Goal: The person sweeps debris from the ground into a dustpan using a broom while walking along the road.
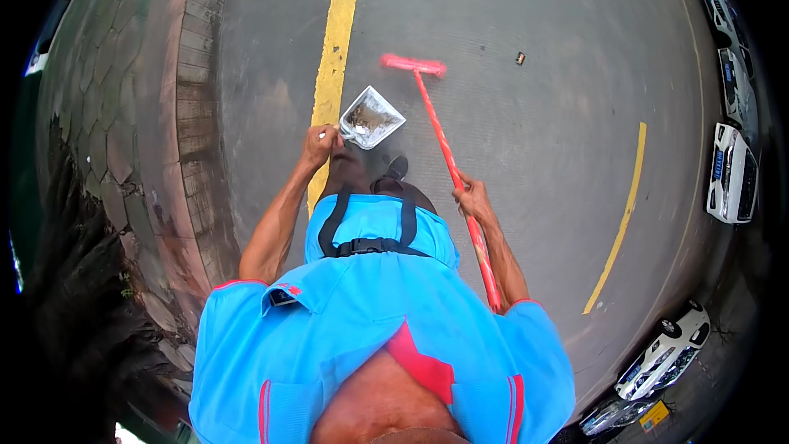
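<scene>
My left hand is closed around the handle of a white dustpan, in which some brown dirt and pale scraps lie. The pan is in front of my legs, beside the yellow line. In my right hand is the long red handle of a broom. The handle runs from near my right elbow forward to a pinkish-red head, slightly blurred, ahead of the dustpan. A small dark piece of litter lies on the road to the right of the broom head, apart from it.
A wide yellow line runs along the grey road, with a thinner yellow line to the right. On the left are a kerb and a paved walkway. Several parked cars, including a white car, stand along the right.
</scene>
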Demonstrator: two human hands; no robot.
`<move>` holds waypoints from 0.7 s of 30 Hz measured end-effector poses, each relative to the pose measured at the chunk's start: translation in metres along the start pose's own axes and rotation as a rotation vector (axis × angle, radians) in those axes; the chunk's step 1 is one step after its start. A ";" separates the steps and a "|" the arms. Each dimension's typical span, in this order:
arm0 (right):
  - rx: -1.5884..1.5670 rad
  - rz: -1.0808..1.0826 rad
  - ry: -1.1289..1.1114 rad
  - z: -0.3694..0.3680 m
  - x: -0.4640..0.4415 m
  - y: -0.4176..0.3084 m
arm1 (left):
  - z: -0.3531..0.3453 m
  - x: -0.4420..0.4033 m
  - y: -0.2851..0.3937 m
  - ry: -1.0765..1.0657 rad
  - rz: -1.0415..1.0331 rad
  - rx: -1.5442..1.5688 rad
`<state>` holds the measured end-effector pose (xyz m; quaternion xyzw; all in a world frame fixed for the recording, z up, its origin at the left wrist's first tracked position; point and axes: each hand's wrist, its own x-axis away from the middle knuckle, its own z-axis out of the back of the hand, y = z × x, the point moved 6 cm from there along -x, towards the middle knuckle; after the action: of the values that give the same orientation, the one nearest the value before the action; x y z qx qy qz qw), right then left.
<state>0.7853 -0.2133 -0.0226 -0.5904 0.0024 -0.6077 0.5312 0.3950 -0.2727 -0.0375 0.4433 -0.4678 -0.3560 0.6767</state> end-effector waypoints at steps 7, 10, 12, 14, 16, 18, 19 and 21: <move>0.118 0.162 0.109 -0.001 -0.131 -0.079 | -0.004 0.007 0.010 0.017 0.064 0.043; 0.146 0.153 0.083 -0.012 -0.152 -0.066 | -0.004 0.007 0.010 0.031 0.056 0.000; 0.205 0.173 0.023 -0.022 -0.145 -0.048 | -0.003 0.006 0.012 0.033 0.047 -0.006; 0.287 0.177 -0.005 -0.033 -0.101 -0.033 | -0.002 0.006 0.005 0.041 0.055 -0.009; 0.346 0.143 -0.052 -0.045 -0.057 0.001 | -0.003 0.005 0.005 0.038 0.055 -0.018; 0.379 0.196 -0.082 -0.053 -0.005 0.019 | -0.002 0.003 0.002 0.032 0.054 -0.033; 0.287 0.086 -0.112 -0.051 0.024 0.016 | -0.001 0.002 0.000 0.032 0.040 -0.026; 0.193 -0.027 -0.141 -0.043 0.058 0.019 | -0.003 0.004 0.001 0.029 0.028 -0.019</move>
<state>0.7820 -0.2862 -0.0059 -0.5778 -0.1015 -0.5691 0.5761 0.3995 -0.2754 -0.0355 0.4356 -0.4606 -0.3443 0.6925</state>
